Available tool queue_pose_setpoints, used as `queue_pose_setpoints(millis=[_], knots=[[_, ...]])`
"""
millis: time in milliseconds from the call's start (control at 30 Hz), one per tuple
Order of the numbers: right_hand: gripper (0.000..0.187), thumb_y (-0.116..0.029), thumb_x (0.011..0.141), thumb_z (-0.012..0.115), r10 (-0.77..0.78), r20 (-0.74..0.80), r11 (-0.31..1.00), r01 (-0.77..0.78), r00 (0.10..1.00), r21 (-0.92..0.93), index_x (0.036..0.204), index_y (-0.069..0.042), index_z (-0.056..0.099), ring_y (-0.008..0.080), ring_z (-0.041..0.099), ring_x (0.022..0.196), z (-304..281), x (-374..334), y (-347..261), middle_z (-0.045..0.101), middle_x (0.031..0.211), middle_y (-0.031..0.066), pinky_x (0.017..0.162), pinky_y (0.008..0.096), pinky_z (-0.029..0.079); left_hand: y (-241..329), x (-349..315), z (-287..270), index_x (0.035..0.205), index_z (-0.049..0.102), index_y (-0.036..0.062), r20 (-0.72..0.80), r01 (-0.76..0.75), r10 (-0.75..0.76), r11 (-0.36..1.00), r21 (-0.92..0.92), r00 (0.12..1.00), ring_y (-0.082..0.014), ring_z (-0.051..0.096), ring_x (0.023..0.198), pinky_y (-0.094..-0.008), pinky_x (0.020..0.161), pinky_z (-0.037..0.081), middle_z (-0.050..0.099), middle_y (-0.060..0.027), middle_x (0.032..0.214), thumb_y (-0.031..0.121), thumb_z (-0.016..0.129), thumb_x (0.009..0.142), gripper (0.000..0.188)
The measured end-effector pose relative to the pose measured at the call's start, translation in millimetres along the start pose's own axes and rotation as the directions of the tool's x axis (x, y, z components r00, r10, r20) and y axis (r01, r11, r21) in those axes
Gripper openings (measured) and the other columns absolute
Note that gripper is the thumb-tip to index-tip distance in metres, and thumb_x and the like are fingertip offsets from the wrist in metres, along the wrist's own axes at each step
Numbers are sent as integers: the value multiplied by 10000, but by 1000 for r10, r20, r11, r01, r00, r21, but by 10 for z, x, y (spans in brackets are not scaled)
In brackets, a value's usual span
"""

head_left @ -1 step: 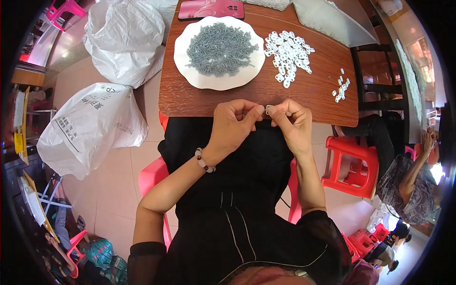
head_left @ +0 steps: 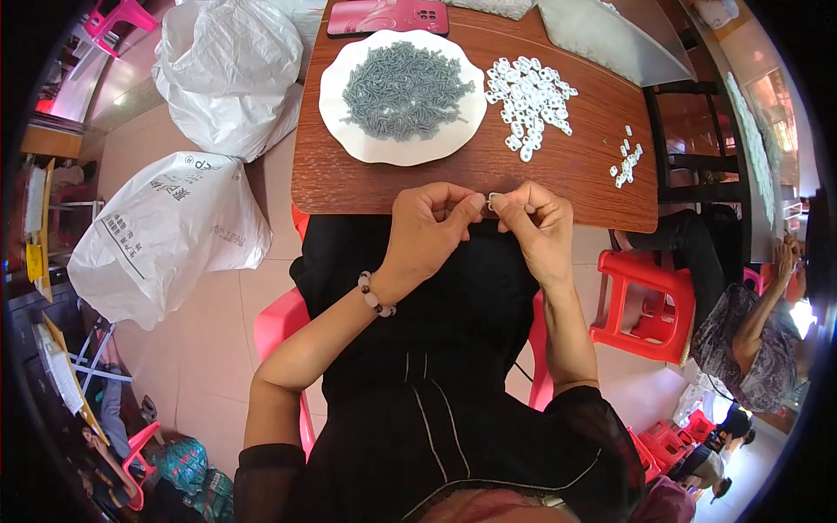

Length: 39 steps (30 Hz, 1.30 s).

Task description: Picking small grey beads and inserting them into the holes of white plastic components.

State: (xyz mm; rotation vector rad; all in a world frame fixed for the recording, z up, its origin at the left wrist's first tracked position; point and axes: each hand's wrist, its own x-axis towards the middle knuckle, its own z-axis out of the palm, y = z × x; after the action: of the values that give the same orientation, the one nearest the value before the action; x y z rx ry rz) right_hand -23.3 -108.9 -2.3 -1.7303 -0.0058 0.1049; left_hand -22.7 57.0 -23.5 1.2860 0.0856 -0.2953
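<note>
At the near edge of the table, my left hand [head_left: 427,228] and my right hand [head_left: 538,228] meet fingertip to fingertip. Between thumb and finger the right one pinches a small white plastic piece with a hole [head_left: 493,200]. The left fingers are pinched right beside that piece; whatever they grip is too small and covered to make out. Beyond them a white wavy-rimmed plate [head_left: 333,109] bears a heap of small grey rod-shaped pieces [head_left: 405,90]. To its right lies a pile of white oblong plastic pieces with holes [head_left: 527,98], and a smaller scatter of white pieces [head_left: 626,164] sits farther right.
A pink phone [head_left: 388,17] lies behind the plate on the brown wooden table [head_left: 384,185]. Large white sacks [head_left: 170,235] stand on the floor at left. A red stool [head_left: 645,305] is at right, near another person [head_left: 750,349]. A grey tray-like panel [head_left: 610,44] occupies the far right corner.
</note>
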Motion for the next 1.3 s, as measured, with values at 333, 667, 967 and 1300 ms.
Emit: queue_pose_setpoints(millis=[333, 667, 967, 1300], knots=[[130, -64, 886, 638, -12, 37, 999, 10, 999, 45, 765, -19, 629, 5, 474, 539, -2, 4, 31, 588, 605, -18, 498, 175, 327, -30, 0, 6, 884, 672, -36, -4, -25, 25, 999, 33, 1000, -48, 559, 571, -187, 506, 445, 654, -45, 707, 150, 672, 882, 186], [126, -68, 897, 623, 19, 41, 996, -23, 999, 81, 782, -18, 631, 4, 463, 555, 14, -4, 16, 587, 618, -18, 507, 179, 314, -45, -10, 15, 877, 671, -37, -11, -31, 32, 998, 48, 999, -50, 551, 555, -187, 500, 433, 647, -41, 695, 152, 676, 878, 189], [120, -71, 887, 637, 2, 51, 999, -4, 999, 53, 775, -31, 631, -3, 442, 526, -17, -3, 50, 581, 610, -27, 478, 179, 294, -47, -22, 34, 908, 672, -25, -1, -37, 38, 996, 78, 999, -36, 520, 574, -176, 510, 411, 637, -20, 717, 156, 660, 899, 181], [127, -76, 884, 641, -10, 65, 998, 5, 998, 63, 765, -33, 626, -12, 426, 518, -20, 5, 84, 574, 601, -36, 468, 175, 278, -64, -9, 28, 922, 672, -13, 5, -38, 38, 995, 94, 999, -39, 520, 569, -172, 509, 411, 635, -17, 725, 155, 650, 906, 171]])
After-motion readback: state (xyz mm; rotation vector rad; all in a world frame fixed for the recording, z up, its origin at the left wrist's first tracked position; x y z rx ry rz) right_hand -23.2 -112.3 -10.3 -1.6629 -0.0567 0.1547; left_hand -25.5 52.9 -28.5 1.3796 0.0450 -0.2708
